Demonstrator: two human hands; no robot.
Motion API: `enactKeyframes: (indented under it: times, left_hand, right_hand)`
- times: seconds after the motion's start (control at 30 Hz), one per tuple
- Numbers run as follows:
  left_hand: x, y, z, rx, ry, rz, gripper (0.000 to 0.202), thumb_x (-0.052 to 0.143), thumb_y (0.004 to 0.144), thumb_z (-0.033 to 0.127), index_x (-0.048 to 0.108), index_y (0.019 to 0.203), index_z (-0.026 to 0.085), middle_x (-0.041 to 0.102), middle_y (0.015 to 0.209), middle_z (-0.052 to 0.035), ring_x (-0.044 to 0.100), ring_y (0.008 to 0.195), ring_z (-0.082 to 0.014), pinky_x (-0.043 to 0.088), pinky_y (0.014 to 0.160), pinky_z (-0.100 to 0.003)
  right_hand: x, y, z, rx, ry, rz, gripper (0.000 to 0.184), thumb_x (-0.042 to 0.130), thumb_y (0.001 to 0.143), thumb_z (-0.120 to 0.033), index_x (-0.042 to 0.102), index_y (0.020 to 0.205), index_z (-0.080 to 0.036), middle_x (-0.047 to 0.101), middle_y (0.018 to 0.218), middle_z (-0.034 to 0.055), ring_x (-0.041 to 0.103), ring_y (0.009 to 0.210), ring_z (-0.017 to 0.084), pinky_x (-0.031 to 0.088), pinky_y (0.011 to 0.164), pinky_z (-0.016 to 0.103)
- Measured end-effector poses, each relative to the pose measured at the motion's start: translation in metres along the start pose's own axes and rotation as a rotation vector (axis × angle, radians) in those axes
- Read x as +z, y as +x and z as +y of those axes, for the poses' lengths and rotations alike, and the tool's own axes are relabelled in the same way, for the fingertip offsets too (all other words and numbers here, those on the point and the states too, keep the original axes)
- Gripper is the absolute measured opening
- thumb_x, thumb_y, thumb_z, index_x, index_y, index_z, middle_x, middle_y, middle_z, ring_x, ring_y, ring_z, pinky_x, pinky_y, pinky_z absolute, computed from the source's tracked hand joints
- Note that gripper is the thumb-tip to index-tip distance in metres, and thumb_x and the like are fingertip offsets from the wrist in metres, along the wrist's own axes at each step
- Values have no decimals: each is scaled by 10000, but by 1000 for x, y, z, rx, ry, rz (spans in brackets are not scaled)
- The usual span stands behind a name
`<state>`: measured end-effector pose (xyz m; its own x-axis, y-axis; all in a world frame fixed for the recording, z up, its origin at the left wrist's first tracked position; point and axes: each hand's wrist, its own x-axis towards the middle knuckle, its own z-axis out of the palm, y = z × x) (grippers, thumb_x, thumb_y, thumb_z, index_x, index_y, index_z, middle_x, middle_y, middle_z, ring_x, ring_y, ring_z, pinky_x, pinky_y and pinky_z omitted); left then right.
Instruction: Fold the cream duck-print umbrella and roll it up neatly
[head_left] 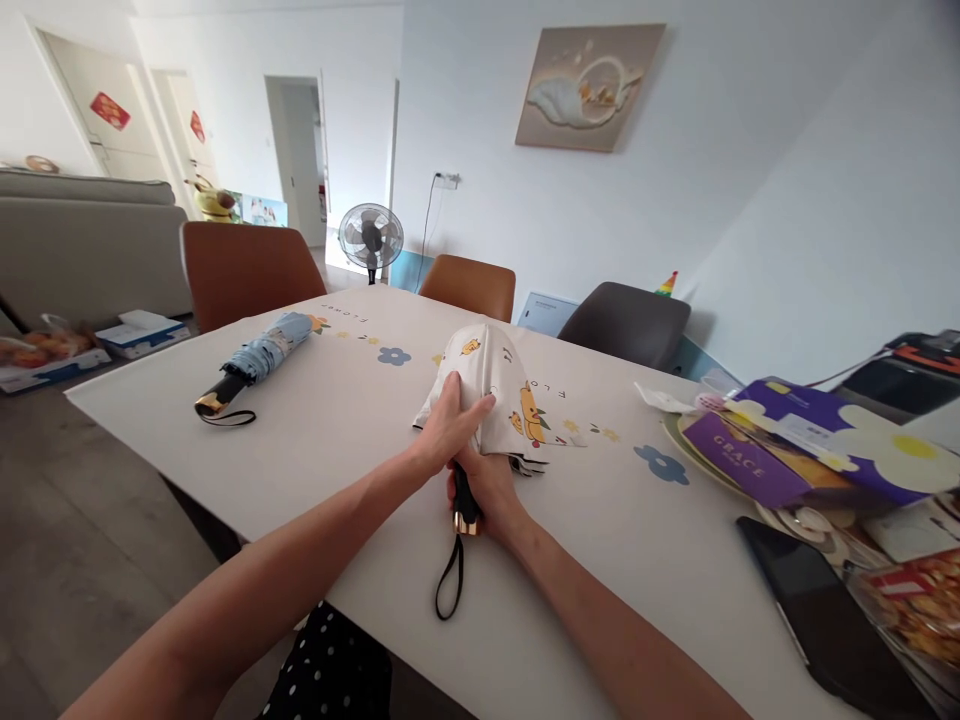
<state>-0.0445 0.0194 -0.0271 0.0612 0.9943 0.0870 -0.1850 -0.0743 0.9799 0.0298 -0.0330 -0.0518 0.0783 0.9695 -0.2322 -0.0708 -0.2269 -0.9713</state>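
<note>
A folding umbrella (491, 375) with a loose white canopy printed with yellow figures is held over the table, its top pointing away from me. My right hand (487, 490) is closed around the black handle, just below the canopy. The handle's gold end and black wrist strap (450, 580) show beneath it. My left hand (450, 425) grips the lower part of the canopy, thumb across the fabric; some of its fingers are hidden. To the left, a blue folded umbrella (270, 345) with a black and gold handle lies on the table.
The white table (330, 430) has a flower print. At its right are a purple box (750, 455), a plate (690, 450), a dark phone (817, 600) and a snack bag (915, 600). Chairs (469, 285) stand along the far side, with a fan (371, 237) behind.
</note>
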Motion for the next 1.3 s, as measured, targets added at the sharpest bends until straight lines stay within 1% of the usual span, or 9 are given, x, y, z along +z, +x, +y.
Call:
enactKeyframes:
  times: [0.2, 0.33, 0.47, 0.6, 0.77, 1.0, 1.13, 1.2, 1.3]
  left_hand:
    - [-14, 15, 4, -13, -63, 22, 458, 718, 618, 397, 574, 1002, 192, 634, 1019, -107, 584, 931, -263, 456, 743, -332]
    - [-30, 30, 7, -238, -251, 58, 390, 736, 585, 401, 624, 840, 129, 672, 853, -151, 632, 750, -275, 505, 642, -376]
    - [-40, 40, 9, -394, -454, 173, 371, 745, 552, 252, 623, 871, 107, 674, 820, -136, 638, 691, -245, 531, 646, -384]
    - [-41, 41, 8, -388, -553, 136, 321, 713, 570, 216, 624, 857, 104, 666, 780, -118, 628, 631, -216, 537, 629, -375]
    - [-41, 41, 6, -372, -597, 204, 308, 690, 582, 199, 613, 867, 110, 660, 754, -98, 622, 613, -201, 542, 611, -361]
    - [-41, 42, 8, -372, -603, 211, 276, 684, 584, 205, 613, 832, 108, 656, 730, -91, 615, 602, -194, 537, 582, -341]
    - [-40, 40, 5, -395, -630, 159, 291, 695, 576, 210, 611, 838, 116, 661, 736, -89, 621, 615, -198, 536, 596, -344]
    - [-41, 41, 3, -410, -637, 110, 309, 715, 564, 223, 615, 839, 124, 665, 738, -88, 627, 635, -201, 537, 620, -341]
    - [-44, 47, 0, -418, -612, 63, 352, 751, 546, 294, 626, 837, 140, 673, 767, -92, 635, 675, -213, 536, 652, -346]
  right_hand:
    - [6, -7, -6, 54, -226, -83, 126, 492, 669, -212, 441, 555, -197, 475, 335, -7, 440, 273, 136, 398, 288, 253]
    - [7, -11, -8, 78, -413, -162, 147, 489, 652, -190, 449, 511, -188, 487, 339, 10, 435, 282, 125, 391, 293, 237]
    - [8, -14, -9, 88, -497, -178, 167, 504, 674, -216, 450, 519, -186, 471, 329, 0, 424, 273, 120, 382, 287, 230]
    - [8, -15, -10, 116, -365, -212, 174, 541, 730, -309, 517, 643, -160, 532, 412, 11, 513, 341, 141, 462, 350, 250]
    - [4, -14, -15, 141, -146, -250, 328, 652, 696, -364, 552, 932, -160, 635, 874, 76, 625, 566, 180, 519, 365, 303]
    - [3, -12, -26, 242, -75, -294, 461, 713, 654, -342, 532, 1044, -175, 621, 984, 90, 647, 748, 225, 547, 401, 327]
    - [1, -5, -17, 251, -95, -339, 201, 646, 694, -318, 563, 761, -148, 608, 608, 7, 483, 372, 94, 416, 292, 225]
    - [0, -2, -12, 247, -144, -330, 216, 597, 712, -316, 496, 604, -158, 474, 407, -45, 369, 276, 69, 354, 267, 206]
    - [-1, -3, -9, 258, -198, -312, 247, 550, 718, -314, 441, 547, -172, 416, 345, -56, 373, 259, 77, 327, 272, 195]
